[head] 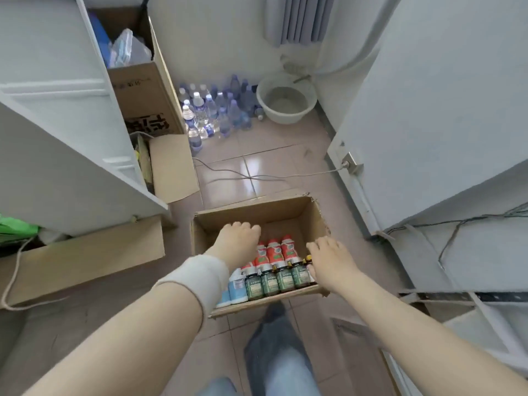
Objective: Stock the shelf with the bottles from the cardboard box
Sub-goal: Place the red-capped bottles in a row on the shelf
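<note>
Hovering with both bare forearms over an open brown cardboard box (251,217), set on glossy beige floor tiles (271,144) just ahead of a blue-jeaned leg (280,352). Left hand (238,241) low over the box's left half, knuckles up, fingers bent downward and hidden from here, so cannot tell whether gripping anything. Wrapped around that forearm, a white cloth wristband (197,278). Right hand (328,260) over the box's near right corner, fingers loosely spread and released, thumb just beside the last of the dark bottles with green labels (270,282), closed around nothing.

Packed upright along the box's near wall: that green-labelled row, with pale blue plastic bottles (237,288) at its left end. Behind them, a second row of red-and-white bottles (274,251).

Standing to the left, a pale grey metal shelf unit (71,155), with a long flat cardboard carton (85,258) lying under its near corner and a tall printed cardboard carton (143,90) upright beyond it. Farther back by the wall, a cluster of clear plastic water bottles (214,112) next to a round white plastic basin (285,100). Trailing across the tiles, a thin grey cable (257,176) – up to a metal socket plate (350,162) on the white panel at right.
</note>
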`<state>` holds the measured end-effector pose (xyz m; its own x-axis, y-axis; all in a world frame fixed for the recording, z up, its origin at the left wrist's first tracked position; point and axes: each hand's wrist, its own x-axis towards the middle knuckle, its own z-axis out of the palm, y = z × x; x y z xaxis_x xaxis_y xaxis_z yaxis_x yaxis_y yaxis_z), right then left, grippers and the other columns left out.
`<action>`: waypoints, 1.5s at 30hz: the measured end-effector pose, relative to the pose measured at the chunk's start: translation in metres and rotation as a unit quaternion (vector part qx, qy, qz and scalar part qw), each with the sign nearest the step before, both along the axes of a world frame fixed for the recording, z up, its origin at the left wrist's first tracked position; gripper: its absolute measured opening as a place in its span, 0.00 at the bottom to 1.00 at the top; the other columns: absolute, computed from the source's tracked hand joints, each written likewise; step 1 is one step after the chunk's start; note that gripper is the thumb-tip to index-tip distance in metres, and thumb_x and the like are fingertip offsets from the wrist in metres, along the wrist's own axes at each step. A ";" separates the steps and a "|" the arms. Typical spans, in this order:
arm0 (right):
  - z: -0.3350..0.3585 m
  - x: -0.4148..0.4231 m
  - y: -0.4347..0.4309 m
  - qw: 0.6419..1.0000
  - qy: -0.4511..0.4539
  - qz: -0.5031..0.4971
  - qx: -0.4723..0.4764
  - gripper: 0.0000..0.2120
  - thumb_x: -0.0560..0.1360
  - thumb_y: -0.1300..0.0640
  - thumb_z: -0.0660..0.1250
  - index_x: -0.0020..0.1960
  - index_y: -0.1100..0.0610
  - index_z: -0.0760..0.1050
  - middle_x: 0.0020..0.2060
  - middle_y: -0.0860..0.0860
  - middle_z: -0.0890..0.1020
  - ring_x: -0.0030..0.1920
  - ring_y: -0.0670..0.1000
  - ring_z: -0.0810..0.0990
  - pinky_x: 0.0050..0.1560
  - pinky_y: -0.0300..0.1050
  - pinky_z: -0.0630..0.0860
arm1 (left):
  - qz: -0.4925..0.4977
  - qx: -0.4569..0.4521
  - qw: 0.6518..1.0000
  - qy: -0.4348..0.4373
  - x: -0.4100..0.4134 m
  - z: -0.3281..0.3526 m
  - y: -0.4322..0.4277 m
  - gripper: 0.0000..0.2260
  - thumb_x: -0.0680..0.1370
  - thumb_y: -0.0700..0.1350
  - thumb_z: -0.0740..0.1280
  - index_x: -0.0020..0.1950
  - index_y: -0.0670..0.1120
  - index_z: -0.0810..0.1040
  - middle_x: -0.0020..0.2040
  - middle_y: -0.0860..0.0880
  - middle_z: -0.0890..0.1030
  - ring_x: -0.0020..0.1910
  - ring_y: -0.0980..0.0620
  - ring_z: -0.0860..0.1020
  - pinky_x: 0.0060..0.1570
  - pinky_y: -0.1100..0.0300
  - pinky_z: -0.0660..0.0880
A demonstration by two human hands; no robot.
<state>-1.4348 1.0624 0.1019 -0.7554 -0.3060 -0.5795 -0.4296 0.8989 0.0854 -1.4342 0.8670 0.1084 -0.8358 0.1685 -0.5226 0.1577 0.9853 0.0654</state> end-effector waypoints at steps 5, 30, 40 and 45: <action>-0.097 -0.041 -0.002 0.995 -0.087 -0.029 -0.028 0.24 0.79 0.50 0.57 0.71 0.59 0.60 0.66 0.56 0.68 0.67 0.57 0.67 0.65 0.49 0.66 | 0.062 0.044 0.991 -0.106 -0.019 -0.099 0.007 0.19 0.79 0.51 0.61 0.67 0.44 0.67 0.62 0.44 0.74 0.62 0.43 0.73 0.57 0.51 0.70; -0.298 -0.121 0.008 0.865 -0.272 -0.393 -0.151 0.23 0.68 0.50 0.74 0.57 0.61 0.77 0.54 0.56 0.82 0.54 0.55 0.80 0.48 0.40 0.72 | 0.247 0.233 0.922 -0.184 -0.105 -0.306 0.033 0.19 0.77 0.56 0.64 0.65 0.53 0.72 0.64 0.49 0.75 0.67 0.46 0.64 0.61 0.57 0.63; -0.165 -0.117 0.008 0.837 -0.191 -0.445 -0.254 0.30 0.69 0.51 0.74 0.66 0.59 0.67 0.61 0.55 0.77 0.58 0.53 0.76 0.55 0.45 0.71 | 0.376 0.440 0.811 -0.087 -0.083 -0.178 0.005 0.12 0.76 0.46 0.68 0.59 0.55 0.73 0.59 0.48 0.76 0.56 0.51 0.78 0.54 0.57 0.76; -0.064 -0.079 0.011 0.763 -0.174 -0.509 -0.359 0.30 0.72 0.54 0.71 0.69 0.59 0.63 0.57 0.50 0.73 0.53 0.46 0.71 0.36 0.32 0.70 | 0.401 0.515 0.757 -0.040 -0.058 -0.084 -0.001 0.13 0.75 0.47 0.69 0.59 0.55 0.74 0.53 0.52 0.78 0.54 0.53 0.78 0.51 0.59 0.77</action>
